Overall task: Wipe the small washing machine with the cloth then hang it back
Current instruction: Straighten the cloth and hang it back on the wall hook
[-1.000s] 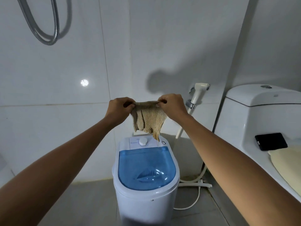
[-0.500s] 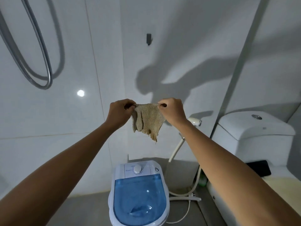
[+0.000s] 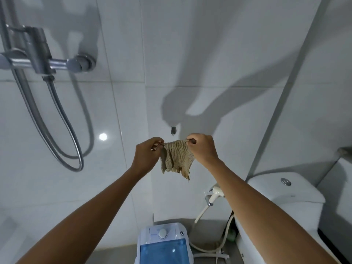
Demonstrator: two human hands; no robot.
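Observation:
A small beige knitted cloth (image 3: 177, 159) hangs stretched between my two hands, raised in front of the white tiled wall. My left hand (image 3: 147, 154) pinches its left top corner and my right hand (image 3: 202, 148) pinches its right top corner. A small dark wall hook (image 3: 173, 130) sits just above the cloth's top edge, slightly apart from it. The small white washing machine (image 3: 163, 242) with a blue lid stands on the floor far below, at the bottom edge of the view.
A metal shower hose and its bracket (image 3: 43, 58) hang on the wall at the left. A white toilet cistern (image 3: 285, 193) stands at the right, with a bidet sprayer (image 3: 216, 193) and its hose beside it.
Both hands have lifted the cloth higher, away from the washing machine and up to just below the wall hook. The view has tilted upward.

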